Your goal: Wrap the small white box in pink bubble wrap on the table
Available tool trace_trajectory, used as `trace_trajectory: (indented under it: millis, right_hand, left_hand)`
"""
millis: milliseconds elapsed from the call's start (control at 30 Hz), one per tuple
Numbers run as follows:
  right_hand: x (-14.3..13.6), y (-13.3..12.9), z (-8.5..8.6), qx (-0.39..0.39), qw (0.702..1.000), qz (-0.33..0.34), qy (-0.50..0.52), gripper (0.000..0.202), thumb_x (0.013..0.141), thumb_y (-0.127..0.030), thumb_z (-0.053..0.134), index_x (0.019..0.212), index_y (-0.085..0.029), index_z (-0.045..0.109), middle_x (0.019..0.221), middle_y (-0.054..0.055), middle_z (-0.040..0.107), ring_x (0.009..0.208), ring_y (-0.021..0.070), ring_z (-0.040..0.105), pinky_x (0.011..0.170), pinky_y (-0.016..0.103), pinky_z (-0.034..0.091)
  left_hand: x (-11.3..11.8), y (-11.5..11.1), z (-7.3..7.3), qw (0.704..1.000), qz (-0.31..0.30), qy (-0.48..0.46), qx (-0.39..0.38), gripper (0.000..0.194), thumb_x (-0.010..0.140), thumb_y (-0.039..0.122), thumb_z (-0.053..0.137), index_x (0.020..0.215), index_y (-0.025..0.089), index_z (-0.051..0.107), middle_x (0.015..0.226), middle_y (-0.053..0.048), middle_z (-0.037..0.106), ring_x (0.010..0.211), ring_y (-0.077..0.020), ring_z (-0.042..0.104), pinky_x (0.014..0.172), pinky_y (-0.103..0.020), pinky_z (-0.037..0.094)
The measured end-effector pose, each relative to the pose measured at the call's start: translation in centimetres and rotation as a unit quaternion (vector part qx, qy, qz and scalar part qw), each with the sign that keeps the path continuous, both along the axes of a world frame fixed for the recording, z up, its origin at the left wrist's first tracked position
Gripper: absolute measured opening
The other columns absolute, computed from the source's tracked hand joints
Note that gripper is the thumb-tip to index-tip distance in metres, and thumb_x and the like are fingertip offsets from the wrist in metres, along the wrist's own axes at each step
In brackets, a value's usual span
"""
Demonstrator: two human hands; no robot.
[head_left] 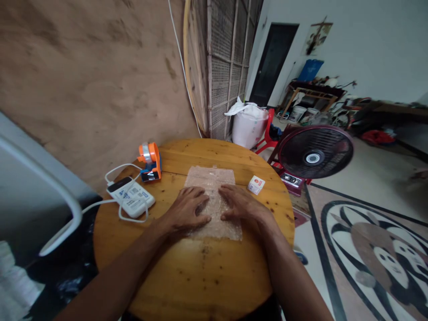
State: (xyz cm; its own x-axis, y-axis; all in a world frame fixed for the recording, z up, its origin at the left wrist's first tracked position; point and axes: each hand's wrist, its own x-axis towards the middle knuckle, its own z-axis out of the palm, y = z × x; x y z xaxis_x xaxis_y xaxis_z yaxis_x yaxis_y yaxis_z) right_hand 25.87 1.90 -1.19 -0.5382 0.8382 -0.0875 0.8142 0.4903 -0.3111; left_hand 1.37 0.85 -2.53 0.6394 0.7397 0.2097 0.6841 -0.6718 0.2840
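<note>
A sheet of clear bubble wrap (214, 178) lies flat on the round wooden table (200, 276). My left hand (189, 209) rests on its left side, fingers apart and palm down. On the right side of the sheet lies my right hand (240, 203), its fingers also spread. A strip of the wrap shows between the two hands. Just beyond my right hand sits a small white box (256, 184) with red print.
At the table's left are a white power bank (137, 200) with a looped cable and an orange and blue tape dispenser (150, 160). A fan (314, 154) stands beyond the right edge. The wall rises behind the table's far left.
</note>
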Motion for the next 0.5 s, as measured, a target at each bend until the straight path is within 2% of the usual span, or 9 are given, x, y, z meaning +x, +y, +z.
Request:
trace_trajectory:
  millis: [200, 333, 400, 500]
  right_hand:
    - [1.1, -0.3, 0.3, -0.005, 1.000, -0.009, 0.019, 0.081, 0.071, -0.046, 0.073, 0.141, -0.019, 0.043, 0.150, 0.012, 0.036, 0.138, 0.0272, 0.032, 0.114, 0.043, 0.023]
    - [1.0, -0.4, 0.5, 0.010, 0.999, -0.025, 0.025, 0.074, 0.072, -0.050, 0.071, 0.136, -0.020, 0.049, 0.145, 0.011, 0.044, 0.133, 0.0286, 0.039, 0.111, 0.043, 0.028]
    - [0.6, -0.6, 0.7, 0.026, 0.998, -0.049, 0.041, 0.062, 0.081, -0.050, 0.063, 0.133, -0.018, 0.052, 0.136, 0.012, 0.053, 0.125, 0.0277, 0.048, 0.105, 0.041, 0.034]
    - [0.0, -1.0, 1.2, 0.056, 0.992, -0.086, 0.070, 0.040, 0.093, -0.040, 0.048, 0.127, -0.018, 0.055, 0.125, 0.011, 0.061, 0.115, 0.0239, 0.055, 0.098, 0.036, 0.039]
  left_hand:
    - [-0.1, 0.2, -0.1, 1.000, 0.014, 0.009, -0.012, 0.056, 0.076, 0.051, 0.062, 0.122, 0.020, 0.059, 0.135, -0.012, 0.050, 0.126, -0.0310, 0.042, 0.106, -0.047, 0.030]
    - [-0.2, 0.3, 0.0, 1.000, 0.011, 0.002, -0.010, 0.056, 0.074, 0.049, 0.064, 0.122, 0.021, 0.059, 0.135, -0.012, 0.050, 0.126, -0.0309, 0.042, 0.106, -0.047, 0.031]
    - [-0.2, 0.2, 0.1, 1.000, 0.010, -0.006, -0.005, 0.052, 0.074, 0.047, 0.064, 0.118, 0.021, 0.060, 0.133, -0.012, 0.051, 0.126, -0.0309, 0.042, 0.105, -0.047, 0.031]
    - [0.2, -0.3, 0.5, 1.000, -0.014, -0.026, 0.007, 0.049, 0.077, 0.045, 0.062, 0.120, 0.021, 0.059, 0.140, -0.012, 0.045, 0.130, -0.0304, 0.038, 0.108, -0.047, 0.029]
